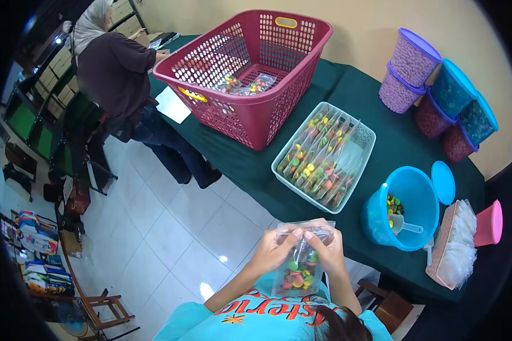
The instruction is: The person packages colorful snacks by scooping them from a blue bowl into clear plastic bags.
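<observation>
A clear plastic pouch (294, 274) with colourful candies at its bottom hangs upright in front of my chest. My left hand (274, 248) pinches its upper part, thumb on the near face. Beside it my right hand (325, 245) grips the same pouch, and the two thumbs nearly meet just below the top edge. The fingers behind the pouch are partly hidden. Nearest to the hands on the table is a pale green basket (280, 175), where several filled pouches (318, 156) stand in a row. To the right, a blue tub (375, 219) holds loose candies (393, 203) and a scoop (411, 227).
A maroon laundry basket (256, 122) with filled pouches stands on the green-covered table (233, 165). Stacked lidded tubs (407, 68) line the wall. A pink basket (444, 250) of empty bags, a blue lid (442, 182) and a pink cup (488, 224) sit right. Another person (116, 74) stands left.
</observation>
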Demonstrator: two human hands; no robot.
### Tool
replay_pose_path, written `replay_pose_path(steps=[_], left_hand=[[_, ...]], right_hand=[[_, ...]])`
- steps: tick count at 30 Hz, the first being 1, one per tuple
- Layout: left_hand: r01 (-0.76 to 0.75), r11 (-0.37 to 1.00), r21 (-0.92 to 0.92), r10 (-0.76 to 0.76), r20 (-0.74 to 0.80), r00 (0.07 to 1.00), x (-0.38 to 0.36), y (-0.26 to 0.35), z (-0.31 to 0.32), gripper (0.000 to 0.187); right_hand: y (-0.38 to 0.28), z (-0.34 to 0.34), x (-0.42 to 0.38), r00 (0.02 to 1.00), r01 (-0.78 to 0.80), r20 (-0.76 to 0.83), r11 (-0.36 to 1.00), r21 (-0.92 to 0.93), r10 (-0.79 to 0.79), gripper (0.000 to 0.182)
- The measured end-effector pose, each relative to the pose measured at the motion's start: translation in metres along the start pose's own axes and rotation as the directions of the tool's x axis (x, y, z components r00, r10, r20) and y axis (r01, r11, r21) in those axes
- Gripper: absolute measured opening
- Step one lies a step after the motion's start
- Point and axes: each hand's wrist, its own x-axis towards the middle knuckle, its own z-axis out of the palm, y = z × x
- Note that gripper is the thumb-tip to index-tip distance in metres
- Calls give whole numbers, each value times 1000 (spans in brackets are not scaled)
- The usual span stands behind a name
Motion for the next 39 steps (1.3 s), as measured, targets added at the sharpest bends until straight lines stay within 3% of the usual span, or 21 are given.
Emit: replay_pose_path(steps=[2,6,9,10,11,12,14,19,27,33,36,39], left_hand=[[-39,998,46,38,13,999,5,-1,-3,18],[-204,972,118,203,25,979,19,4,7,17],[-221,953,207,225,2,974,34,6,6,15],[-216,953,211,219,12,976,40,7,6,15],[-160,983,95,163,-21,986,45,8,6,15],[-105,994,-26,104,-48,993,51,8,5,16],[-82,996,-25,80,-73,994,60,7,3,15],[-126,986,113,133,-61,989,75,12,4,14],[-76,993,95,86,-108,990,93,11,0,10],[-68,993,99,60,82,995,130,10,-10,11],[-17,989,144,-6,159,987,152,21,-7,10],[6,997,77,-25,249,968,173,26,-2,13]], right_hand=[[0,1,5,997,75,7,987,-143,-74,15],[-11,-5,21,997,79,33,987,-141,-75,14],[-11,-7,36,988,151,11,974,-171,-151,13],[-11,-9,38,984,176,0,971,-164,-178,13],[-14,-13,45,981,186,2,943,-276,-192,13],[-19,-14,48,981,184,-7,943,-276,-193,13],[-32,-14,53,997,54,-36,953,-297,-68,13],[-35,-34,68,996,85,-1,932,-353,-91,13],[-44,-56,76,997,0,-73,963,-268,-20,11],[-41,-65,78,971,-1,-235,983,-181,-42,12],[-45,-60,79,948,24,-317,1000,13,-19,11],[-49,-59,85,928,60,-365,997,-43,-72,12]])
